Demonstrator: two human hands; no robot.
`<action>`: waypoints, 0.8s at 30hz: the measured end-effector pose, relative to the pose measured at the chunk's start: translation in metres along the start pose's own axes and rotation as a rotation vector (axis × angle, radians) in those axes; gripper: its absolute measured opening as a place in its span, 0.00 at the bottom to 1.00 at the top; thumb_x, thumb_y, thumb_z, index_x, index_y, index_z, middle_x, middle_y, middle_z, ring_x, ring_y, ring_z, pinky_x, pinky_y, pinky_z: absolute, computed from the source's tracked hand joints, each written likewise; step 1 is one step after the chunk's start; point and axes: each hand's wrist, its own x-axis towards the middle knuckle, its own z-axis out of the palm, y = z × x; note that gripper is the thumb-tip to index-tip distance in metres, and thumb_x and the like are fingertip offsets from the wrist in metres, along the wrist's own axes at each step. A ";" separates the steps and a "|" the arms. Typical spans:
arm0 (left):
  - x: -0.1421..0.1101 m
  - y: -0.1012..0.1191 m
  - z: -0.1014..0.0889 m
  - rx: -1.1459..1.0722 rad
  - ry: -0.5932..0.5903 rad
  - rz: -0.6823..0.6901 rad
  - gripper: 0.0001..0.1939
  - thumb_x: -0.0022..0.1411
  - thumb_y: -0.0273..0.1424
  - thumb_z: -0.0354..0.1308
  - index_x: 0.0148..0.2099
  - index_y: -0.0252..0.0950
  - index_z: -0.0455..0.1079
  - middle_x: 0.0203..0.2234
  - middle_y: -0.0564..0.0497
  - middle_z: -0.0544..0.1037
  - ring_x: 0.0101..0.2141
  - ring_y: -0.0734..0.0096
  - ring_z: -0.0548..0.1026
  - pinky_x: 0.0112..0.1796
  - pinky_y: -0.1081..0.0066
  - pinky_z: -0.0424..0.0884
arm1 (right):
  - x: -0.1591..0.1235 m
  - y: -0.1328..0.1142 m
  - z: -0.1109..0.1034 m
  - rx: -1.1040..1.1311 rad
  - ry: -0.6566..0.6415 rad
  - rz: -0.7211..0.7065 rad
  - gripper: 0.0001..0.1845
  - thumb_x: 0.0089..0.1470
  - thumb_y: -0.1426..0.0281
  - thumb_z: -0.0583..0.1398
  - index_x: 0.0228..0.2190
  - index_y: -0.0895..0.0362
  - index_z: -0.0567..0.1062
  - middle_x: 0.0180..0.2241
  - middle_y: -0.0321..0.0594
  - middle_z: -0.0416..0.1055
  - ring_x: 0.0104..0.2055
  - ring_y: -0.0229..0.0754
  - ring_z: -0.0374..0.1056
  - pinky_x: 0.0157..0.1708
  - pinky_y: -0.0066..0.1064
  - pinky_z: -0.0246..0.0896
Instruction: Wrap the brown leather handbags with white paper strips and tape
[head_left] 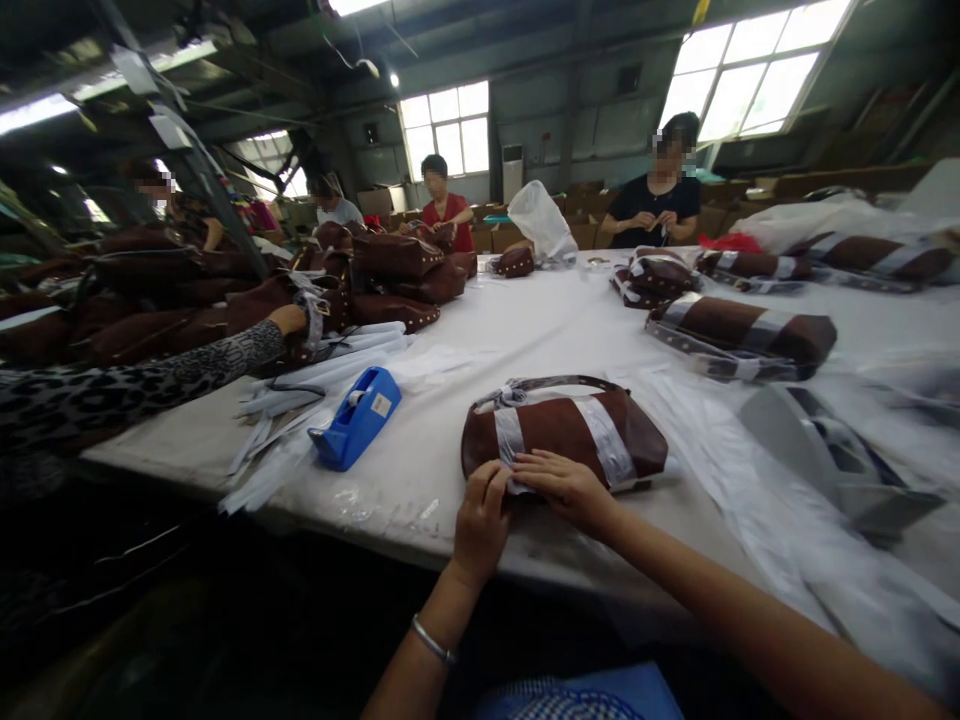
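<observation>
A brown handbag [559, 428] lies on its side near the front edge of the table, its strap towards the back. Two pale strips wrap around it: a left strip [510, 432] and a wider right strip [606, 438]. My left hand [482, 520] is at the bag's lower left edge, with bent fingers pinched at the lower end of the left strip. Beside it, my right hand [571, 488] lies with fingers stretched out over the bag's near side, pressing close to the same strip end. The fingertips partly hide that end.
A blue tape dispenser [360, 415] stands left of the bag, a grey dispenser [832, 450] to the right. Brown bags [397, 256] are piled back left, where a co-worker's sleeve [217, 358] reaches in. Wrapped bags [742, 330] lie back right. Several people work around the white table [517, 320].
</observation>
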 end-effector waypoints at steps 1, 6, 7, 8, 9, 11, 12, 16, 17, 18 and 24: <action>0.000 0.000 -0.001 0.006 -0.023 0.019 0.27 0.60 0.18 0.54 0.62 0.35 0.64 0.57 0.40 0.72 0.60 0.59 0.68 0.56 0.59 0.72 | -0.003 -0.002 -0.001 -0.012 -0.007 -0.015 0.21 0.63 0.76 0.53 0.54 0.51 0.74 0.54 0.44 0.74 0.58 0.44 0.68 0.61 0.46 0.62; 0.003 -0.004 -0.004 0.027 -0.186 0.208 0.33 0.63 0.16 0.48 0.68 0.40 0.57 0.59 0.46 0.72 0.62 0.62 0.65 0.60 0.54 0.67 | -0.042 -0.029 -0.031 -0.026 -0.069 0.037 0.19 0.65 0.72 0.55 0.55 0.49 0.73 0.53 0.43 0.74 0.59 0.44 0.68 0.62 0.46 0.61; 0.003 -0.004 -0.004 0.030 -0.199 0.214 0.33 0.63 0.16 0.48 0.68 0.41 0.57 0.59 0.47 0.72 0.62 0.62 0.65 0.60 0.53 0.67 | -0.056 -0.038 -0.041 -0.054 -0.102 0.086 0.21 0.64 0.70 0.57 0.58 0.48 0.70 0.56 0.43 0.73 0.61 0.45 0.65 0.63 0.47 0.58; 0.002 -0.004 -0.004 0.034 -0.205 0.208 0.33 0.64 0.16 0.48 0.69 0.41 0.56 0.60 0.46 0.71 0.62 0.61 0.65 0.60 0.53 0.67 | -0.071 -0.046 -0.050 -0.089 -0.155 0.135 0.26 0.63 0.67 0.59 0.62 0.48 0.66 0.59 0.44 0.69 0.64 0.47 0.61 0.65 0.48 0.55; 0.002 -0.004 -0.004 0.035 -0.209 0.203 0.32 0.65 0.17 0.49 0.69 0.40 0.56 0.60 0.46 0.70 0.63 0.61 0.65 0.60 0.53 0.67 | -0.087 -0.054 -0.059 -0.125 -0.224 0.176 0.33 0.61 0.63 0.61 0.65 0.49 0.60 0.62 0.45 0.64 0.66 0.50 0.56 0.67 0.50 0.51; 0.002 -0.004 -0.003 0.038 -0.209 0.201 0.31 0.66 0.19 0.50 0.68 0.40 0.57 0.60 0.46 0.71 0.62 0.61 0.65 0.60 0.53 0.67 | -0.117 -0.066 -0.069 -0.181 -0.378 0.227 0.47 0.55 0.58 0.66 0.68 0.50 0.51 0.67 0.48 0.53 0.70 0.56 0.47 0.68 0.55 0.44; 0.002 -0.004 -0.003 0.042 -0.209 0.202 0.30 0.66 0.19 0.51 0.68 0.40 0.57 0.60 0.46 0.71 0.62 0.60 0.65 0.60 0.53 0.67 | -0.131 -0.070 -0.070 -0.205 -0.433 0.244 0.50 0.53 0.59 0.66 0.69 0.51 0.49 0.69 0.48 0.49 0.70 0.58 0.44 0.68 0.56 0.43; 0.005 -0.003 -0.006 0.063 -0.217 0.217 0.28 0.67 0.21 0.52 0.67 0.39 0.59 0.60 0.46 0.71 0.61 0.59 0.67 0.60 0.53 0.68 | -0.162 -0.068 -0.054 -0.279 -0.387 0.250 0.42 0.57 0.78 0.56 0.69 0.50 0.48 0.69 0.45 0.49 0.70 0.52 0.45 0.66 0.55 0.50; 0.006 -0.003 -0.006 0.067 -0.222 0.221 0.28 0.67 0.21 0.52 0.67 0.38 0.59 0.60 0.46 0.71 0.61 0.59 0.67 0.60 0.54 0.68 | -0.163 -0.066 -0.049 -0.278 -0.334 0.230 0.41 0.57 0.81 0.53 0.69 0.50 0.49 0.67 0.44 0.53 0.70 0.50 0.47 0.66 0.53 0.52; 0.007 -0.003 -0.007 0.069 -0.227 0.223 0.28 0.67 0.22 0.52 0.67 0.38 0.59 0.60 0.46 0.71 0.61 0.59 0.67 0.60 0.54 0.68 | -0.162 -0.065 -0.044 -0.265 -0.280 0.201 0.40 0.58 0.82 0.51 0.68 0.50 0.50 0.66 0.44 0.57 0.69 0.48 0.50 0.65 0.51 0.54; 0.010 0.000 -0.007 0.091 -0.236 0.218 0.27 0.67 0.23 0.54 0.66 0.37 0.60 0.60 0.45 0.70 0.62 0.59 0.66 0.60 0.54 0.67 | -0.135 -0.072 -0.018 -0.151 -0.078 0.010 0.26 0.65 0.76 0.51 0.62 0.49 0.65 0.54 0.40 0.74 0.60 0.44 0.66 0.63 0.45 0.61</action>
